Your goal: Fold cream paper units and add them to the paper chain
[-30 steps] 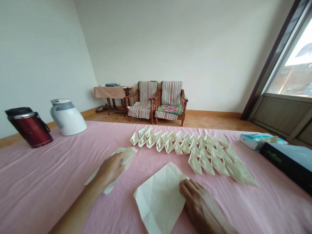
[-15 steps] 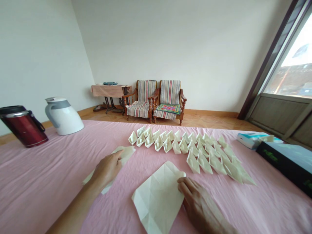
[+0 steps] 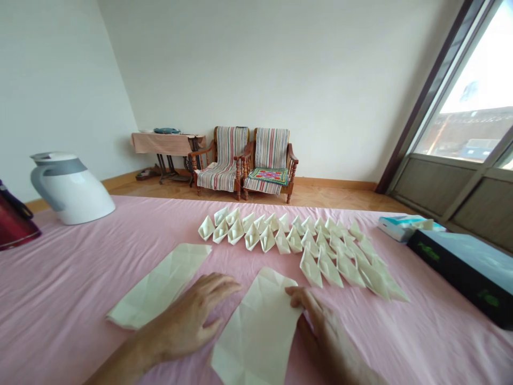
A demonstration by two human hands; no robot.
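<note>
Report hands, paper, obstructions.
Left hand open, beside creased cream paper sheet. Right hand touching sheet's right edge. Pointed cream folded-paper shapes close, apart from sheet.

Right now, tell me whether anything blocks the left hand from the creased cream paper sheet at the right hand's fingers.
Nothing visible does: the left hand is close beside the creased cream paper sheet, with the right hand at its opposite edge.

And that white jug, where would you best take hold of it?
Probably by its grey handle, coming from the person's left: it bows out on that side, while the white jug itself is wide and rounded, with less to curl around. The red flask stands on that side too, so go in between.
</note>
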